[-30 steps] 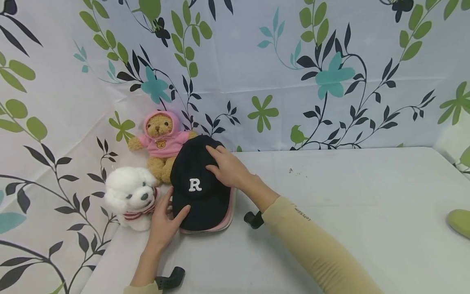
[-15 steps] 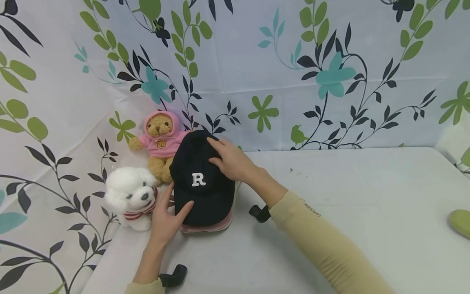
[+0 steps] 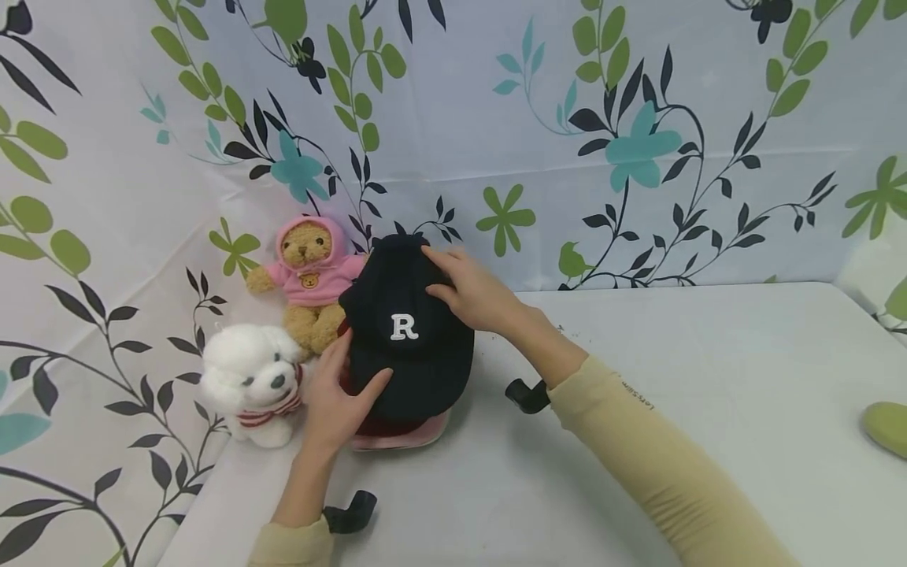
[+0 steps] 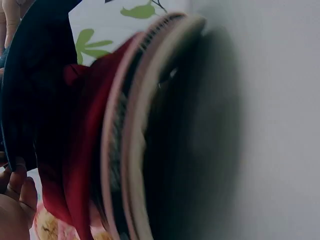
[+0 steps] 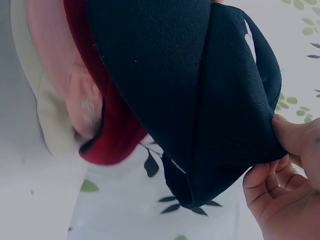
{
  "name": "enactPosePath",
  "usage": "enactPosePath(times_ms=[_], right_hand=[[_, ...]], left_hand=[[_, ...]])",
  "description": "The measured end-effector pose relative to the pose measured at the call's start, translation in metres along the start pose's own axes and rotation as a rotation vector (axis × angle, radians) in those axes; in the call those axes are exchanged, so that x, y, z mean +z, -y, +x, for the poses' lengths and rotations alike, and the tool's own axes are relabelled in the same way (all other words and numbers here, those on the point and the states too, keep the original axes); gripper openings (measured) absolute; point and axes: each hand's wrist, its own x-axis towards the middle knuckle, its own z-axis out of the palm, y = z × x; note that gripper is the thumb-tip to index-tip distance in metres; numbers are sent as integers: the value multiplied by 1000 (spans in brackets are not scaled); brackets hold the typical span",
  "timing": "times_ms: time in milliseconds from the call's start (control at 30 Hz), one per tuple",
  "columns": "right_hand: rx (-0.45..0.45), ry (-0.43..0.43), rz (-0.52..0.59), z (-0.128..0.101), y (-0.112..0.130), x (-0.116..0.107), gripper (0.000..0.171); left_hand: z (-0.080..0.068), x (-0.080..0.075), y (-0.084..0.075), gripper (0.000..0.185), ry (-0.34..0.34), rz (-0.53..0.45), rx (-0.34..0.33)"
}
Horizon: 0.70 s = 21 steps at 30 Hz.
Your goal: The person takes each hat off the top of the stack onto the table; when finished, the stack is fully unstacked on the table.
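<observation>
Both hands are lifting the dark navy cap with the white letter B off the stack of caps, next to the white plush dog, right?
Not quite: the letter on the dark navy cap is a white R, not a B, as the head view shows. The rest holds: the left hand and right hand grip it above the stack of caps, beside the white plush dog.

A dark cap brim is seen at the frame's left, stacked against a red cap and pink brims. Fingertips are pressed to the dark brim at lower left; a white table fills the right.
</observation>
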Motion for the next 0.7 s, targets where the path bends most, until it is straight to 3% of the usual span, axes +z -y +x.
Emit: enactPosePath(times_ms=[333, 700], right_hand=[[-59, -92, -16, -13, -18, -36, 56], [1, -95, -12, -23, -39, -65, 55]], left_hand=[[17, 24, -25, 83, 55, -62, 29], [27, 57, -51, 84, 79, -96, 49]])
